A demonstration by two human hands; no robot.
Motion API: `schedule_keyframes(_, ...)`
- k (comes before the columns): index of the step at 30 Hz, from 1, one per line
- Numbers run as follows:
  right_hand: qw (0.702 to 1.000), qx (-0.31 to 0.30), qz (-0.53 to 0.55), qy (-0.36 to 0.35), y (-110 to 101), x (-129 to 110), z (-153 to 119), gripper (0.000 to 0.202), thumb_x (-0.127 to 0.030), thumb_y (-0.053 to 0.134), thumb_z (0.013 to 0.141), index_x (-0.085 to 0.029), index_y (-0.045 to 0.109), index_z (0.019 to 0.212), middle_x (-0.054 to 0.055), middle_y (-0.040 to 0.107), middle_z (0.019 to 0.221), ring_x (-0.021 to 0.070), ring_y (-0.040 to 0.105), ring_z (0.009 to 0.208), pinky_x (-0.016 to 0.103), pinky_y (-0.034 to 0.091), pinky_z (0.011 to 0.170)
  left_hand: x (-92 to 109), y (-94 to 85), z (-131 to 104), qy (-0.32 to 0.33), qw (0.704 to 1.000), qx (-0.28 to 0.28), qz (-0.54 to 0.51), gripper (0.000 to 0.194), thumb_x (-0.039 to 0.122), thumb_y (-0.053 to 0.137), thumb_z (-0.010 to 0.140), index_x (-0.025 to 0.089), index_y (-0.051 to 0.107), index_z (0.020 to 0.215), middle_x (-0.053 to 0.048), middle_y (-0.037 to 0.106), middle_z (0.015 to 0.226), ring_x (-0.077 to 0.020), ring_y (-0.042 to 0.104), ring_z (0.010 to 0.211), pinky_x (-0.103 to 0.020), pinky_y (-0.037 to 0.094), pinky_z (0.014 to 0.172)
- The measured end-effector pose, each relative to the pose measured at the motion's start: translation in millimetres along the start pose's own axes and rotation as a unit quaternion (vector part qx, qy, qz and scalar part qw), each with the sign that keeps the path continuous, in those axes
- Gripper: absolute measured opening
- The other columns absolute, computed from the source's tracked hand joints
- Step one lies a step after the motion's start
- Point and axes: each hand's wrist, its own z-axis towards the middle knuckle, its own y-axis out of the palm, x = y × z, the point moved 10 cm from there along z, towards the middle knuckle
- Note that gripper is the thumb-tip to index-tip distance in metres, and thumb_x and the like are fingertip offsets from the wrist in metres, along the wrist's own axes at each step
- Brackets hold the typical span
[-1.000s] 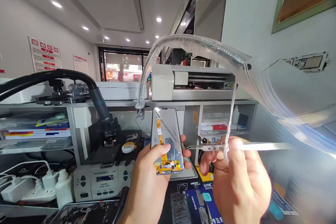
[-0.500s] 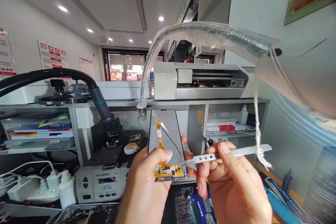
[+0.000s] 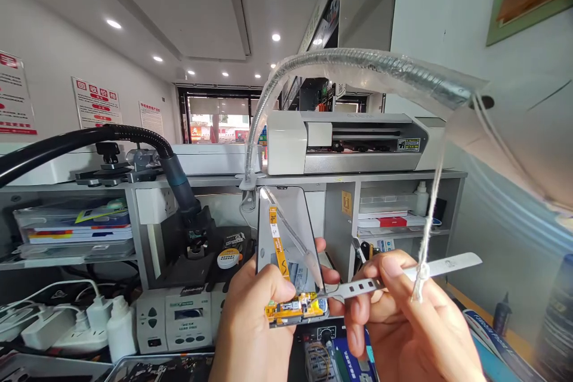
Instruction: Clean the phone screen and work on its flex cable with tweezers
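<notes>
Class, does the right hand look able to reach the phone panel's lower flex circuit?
Probably yes: the right hand holds a metal pry tool, its tip by the flex circuit, whose right end the left hand leaves uncovered.

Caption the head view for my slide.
Left hand holds a phone display assembly; right hand holds a metal pry tool, tip near the assembly's lower end.

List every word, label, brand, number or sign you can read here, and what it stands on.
"回收价格": heading, middle wall sign; smaller lines unreadable.
"QUICK": grey control unit.
"LEAD FREE": same unit.
Too small or blurred: all other print, including the ribbon cable, blue box and machine label.
</notes>
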Motion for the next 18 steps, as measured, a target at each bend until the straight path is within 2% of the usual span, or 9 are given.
schedule_keyframes(2,1.000,-0.001,-0.014,-0.020,-1.0,-3.4,2.4,0.032,-0.049,0.080,0.074,-0.022,0.063,0.073,-0.001,0.059,0.043,0.0150,0.058,0.035,0.021,0.046,0.035,0.7,-0.9,-1.2,0.004,1.000,0.006,0.002,0.034,0.019,0.056,0.064,0.011,0.077,0.088,-0.015,0.077,0.086,-0.0302,0.069,0.066,-0.044,0.055,0.067)
schedule_keyframes(4,1.000,-0.011,-0.018,-0.011,1.5,-4.5,2.9,0.035,-0.048,0.082,0.072,-0.022,0.059,0.072,-0.001,0.059,0.043,0.0155,0.058,0.034,0.018,0.039,0.030,2.3,2.0,-2.4,0.012,1.000,-0.004,0.012,0.034,0.020,0.056,0.064,0.011,0.078,0.089,-0.014,0.077,0.082,-0.0290,0.068,0.063,-0.044,0.055,0.067)
schedule_keyframes(6,0.999,-0.027,-0.013,0.025,7.0,-2.7,1.2,0.033,-0.046,0.080,0.074,-0.021,0.060,0.073,0.000,0.062,0.046,0.0149,0.059,0.035,0.019,0.042,0.035,2.9,4.6,-3.4,0.016,1.000,-0.009,0.016,0.036,0.021,0.057,0.065,0.011,0.078,0.092,-0.013,0.076,0.078,-0.0288,0.068,0.063,-0.045,0.055,0.068)
schedule_keyframes(9,0.997,-0.058,-0.011,0.058,16.3,-2.7,-2.4,0.029,-0.044,0.077,0.076,-0.018,0.065,0.072,0.003,0.065,0.046,0.0125,0.058,0.036,0.027,0.055,0.051,6.2,3.6,-4.5,0.030,0.999,0.007,0.015,0.035,0.021,0.059,0.063,0.012,0.079,0.091,-0.012,0.075,0.076,-0.0301,0.068,0.067,-0.044,0.056,0.065)
schedule_keyframes(11,0.996,-0.065,-0.012,0.063,18.0,-2.7,-2.9,0.031,-0.046,0.078,0.076,-0.018,0.065,0.069,0.003,0.063,0.042,0.0130,0.059,0.036,0.027,0.055,0.052,10.5,2.2,-5.2,0.047,0.998,0.020,0.020,0.032,0.020,0.060,0.062,0.012,0.079,0.086,-0.013,0.076,0.078,-0.0301,0.068,0.066,-0.043,0.056,0.059)
schedule_keyframes(15,0.998,-0.031,-0.012,0.057,10.6,-1.6,-0.9,0.037,-0.051,0.081,0.071,-0.019,0.062,0.068,0.001,0.061,0.042,0.0165,0.062,0.037,0.018,0.040,0.035,15.5,-0.8,-6.5,0.059,0.997,0.045,0.019,0.028,0.017,0.062,0.058,0.013,0.079,0.080,-0.014,0.078,0.078,-0.0320,0.071,0.069,-0.040,0.057,0.053)
schedule_keyframes(18,0.998,0.001,-0.007,0.055,5.5,-1.5,-1.7,0.038,-0.052,0.083,0.068,-0.019,0.063,0.067,0.000,0.061,0.043,0.0176,0.063,0.036,0.019,0.040,0.035,17.2,-3.5,-9.0,0.064,0.996,0.068,0.010,0.021,0.015,0.063,0.056,0.015,0.078,0.070,-0.014,0.079,0.088,-0.0339,0.073,0.073,-0.040,0.058,0.050)
